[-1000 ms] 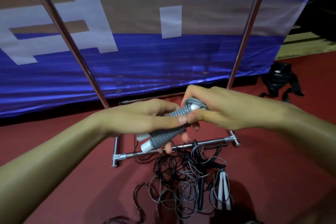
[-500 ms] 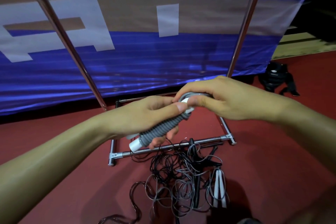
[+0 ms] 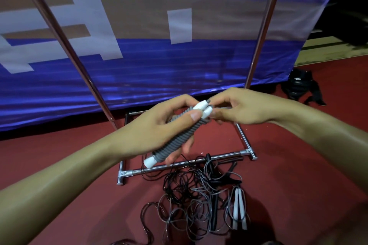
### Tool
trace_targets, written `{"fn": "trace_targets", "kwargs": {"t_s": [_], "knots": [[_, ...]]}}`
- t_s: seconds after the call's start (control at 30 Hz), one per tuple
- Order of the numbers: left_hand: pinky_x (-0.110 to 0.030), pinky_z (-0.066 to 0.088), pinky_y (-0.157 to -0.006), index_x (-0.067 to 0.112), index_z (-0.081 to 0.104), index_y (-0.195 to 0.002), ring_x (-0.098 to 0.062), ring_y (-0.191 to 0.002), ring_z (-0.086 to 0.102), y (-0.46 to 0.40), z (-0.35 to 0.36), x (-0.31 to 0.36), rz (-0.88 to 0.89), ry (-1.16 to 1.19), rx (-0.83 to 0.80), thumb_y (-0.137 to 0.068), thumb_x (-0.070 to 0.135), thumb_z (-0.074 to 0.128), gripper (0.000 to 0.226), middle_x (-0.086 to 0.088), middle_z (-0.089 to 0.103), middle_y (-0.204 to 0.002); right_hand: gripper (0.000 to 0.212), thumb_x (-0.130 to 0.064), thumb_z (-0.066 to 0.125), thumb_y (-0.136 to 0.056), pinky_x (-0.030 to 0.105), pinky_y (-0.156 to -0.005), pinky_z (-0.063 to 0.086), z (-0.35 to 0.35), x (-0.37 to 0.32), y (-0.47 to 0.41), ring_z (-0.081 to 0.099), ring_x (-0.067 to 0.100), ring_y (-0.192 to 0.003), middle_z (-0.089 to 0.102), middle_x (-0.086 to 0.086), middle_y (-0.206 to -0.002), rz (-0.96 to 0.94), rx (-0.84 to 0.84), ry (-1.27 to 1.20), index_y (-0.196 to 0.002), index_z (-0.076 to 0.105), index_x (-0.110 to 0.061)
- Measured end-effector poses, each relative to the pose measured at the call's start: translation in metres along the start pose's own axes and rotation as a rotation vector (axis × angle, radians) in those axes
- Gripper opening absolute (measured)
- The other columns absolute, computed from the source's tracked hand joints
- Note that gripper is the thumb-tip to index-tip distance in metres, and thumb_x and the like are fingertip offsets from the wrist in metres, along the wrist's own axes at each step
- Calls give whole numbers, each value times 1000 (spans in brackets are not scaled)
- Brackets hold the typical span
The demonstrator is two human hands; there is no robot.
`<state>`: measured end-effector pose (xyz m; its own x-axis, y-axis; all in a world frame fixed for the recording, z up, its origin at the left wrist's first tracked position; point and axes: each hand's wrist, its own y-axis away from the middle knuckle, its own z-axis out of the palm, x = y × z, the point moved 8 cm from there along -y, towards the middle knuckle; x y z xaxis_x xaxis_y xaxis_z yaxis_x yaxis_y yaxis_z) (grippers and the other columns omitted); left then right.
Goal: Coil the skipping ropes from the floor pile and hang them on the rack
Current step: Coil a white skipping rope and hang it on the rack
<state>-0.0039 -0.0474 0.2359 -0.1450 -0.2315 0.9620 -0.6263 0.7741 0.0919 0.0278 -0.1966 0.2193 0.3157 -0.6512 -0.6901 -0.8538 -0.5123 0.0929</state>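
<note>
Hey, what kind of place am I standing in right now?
Probably a sports hall or gym. The red floor looks like sports flooring, a tangle of skipping ropes lies beside a metal rack, and a big blue banner hangs behind it.

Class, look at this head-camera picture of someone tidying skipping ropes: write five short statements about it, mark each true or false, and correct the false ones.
1. The left hand grips the grey ribbed skipping-rope handles with white end caps. True.
2. The right hand rests on the floor. False: it is raised, its fingers at the handles' upper white ends.
3. A tangled pile of dark skipping ropes lies on the red floor. True.
4. A pair of slim white handles hangs from the rack. False: they lie in the floor pile.
5. The chrome metal rack stands in front of a green wall. False: a blue, tan and white banner hangs behind it.
</note>
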Motion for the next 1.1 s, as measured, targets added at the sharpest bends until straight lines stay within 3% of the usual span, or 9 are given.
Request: {"fn": "trace_targets", "kwargs": {"t_s": [0.1,0.17,0.23,0.4,0.6,0.67,0.83,0.97,1.1], "knots": [[-29,47,-43,13,45,-112,-24,-40,51,1,8,-8,-106,49,-89,-104,41,49,30,-17,62,-67,22,-39,63,-93,17,-59,40,-1,-2,-1,50,4,-62,65,-3,-73,-18,30,-220,-89,75,-21],[-25,47,-40,9,43,-113,-24,-42,53,2,16,-17,-220,17,-166,-100,46,51,40,-15,63,-67,15,-38,66,-93,27,-66,47,0,-6,-1,58,10,-71,71,4,-82,-54,37,-276,-89,77,-28],[-24,48,-41,12,44,-117,-25,-44,57,3,26,-23,-308,-36,-251,-97,49,51,43,-14,68,-71,15,-35,68,-94,33,-77,52,0,-13,-1,66,15,-82,74,4,-89,-100,57,-260,-95,78,-24],[-36,61,-60,31,48,-129,-35,-64,74,3,32,-32,-402,-91,-306,-103,49,47,31,-17,77,-93,10,-21,68,-99,23,-94,52,-3,-33,9,71,6,-100,76,-13,-99,-139,16,-87,-104,77,-19],[-36,62,-65,21,46,-129,-35,-75,76,2,33,-36,-398,-58,-321,-106,42,46,31,-8,77,-114,12,-25,69,-98,9,-85,44,-12,-51,22,65,-9,-99,71,-25,-98,-192,109,232,-105,73,-33],[-36,60,-64,22,47,-128,-36,-78,76,2,33,-33,-372,-52,-314,-107,39,45,27,-2,75,-121,13,-27,69,-98,13,-86,47,-17,-51,23,64,-9,-99,71,-25,-100,-195,148,292,-107,71,-36],[-37,58,-66,18,48,-132,-38,-81,76,1,32,-29,-348,-89,-284,-107,40,45,33,7,74,-123,13,-34,63,-101,42,-86,55,-15,-46,18,59,-3,-99,64,-23,-101,-178,181,424,-110,70,-38],[-39,57,-68,8,44,-126,-37,-75,74,2,36,-28,-305,-41,-313,-106,38,43,36,-2,75,-121,17,-43,51,-102,44,-84,53,-11,-46,11,55,6,-93,59,-16,-92,-164,156,483,-97,65,-35],[-31,58,-56,3,50,-117,-31,-65,69,3,31,-22,-249,16,-309,-103,41,44,40,-8,76,-117,25,-44,49,-104,37,-79,49,-11,-40,10,56,6,-81,56,-11,-82,-126,136,466,-84,57,-32]]}}
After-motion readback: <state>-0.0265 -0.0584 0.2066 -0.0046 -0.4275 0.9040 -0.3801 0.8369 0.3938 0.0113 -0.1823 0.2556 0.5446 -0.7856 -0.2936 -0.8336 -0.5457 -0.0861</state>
